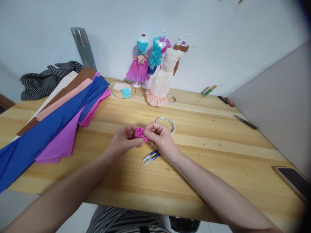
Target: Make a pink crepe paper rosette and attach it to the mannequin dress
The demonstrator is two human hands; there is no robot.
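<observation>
Between my two hands is a small pink pleated paper rosette (140, 133), fanned out in a near circle. My left hand (123, 139) grips its left and lower edge between thumb and fingers. On the other side, the thumb and forefinger of my right hand (159, 136) pinch the rosette's right edge. Blue-handled thread snips (152, 157) lie on the table just below, their handle end partly hidden by my right hand. Behind that hand rests a roll of white tape (172, 124), also partly covered.
Long crepe paper strips (55, 113) in several colours cover the table's left side, beside a striped cloth (46, 79) and grey bottle (84, 48). Small mannequins in paper dresses (161, 74) stand at the back. A knife (245, 122) and phone (293, 181) lie right.
</observation>
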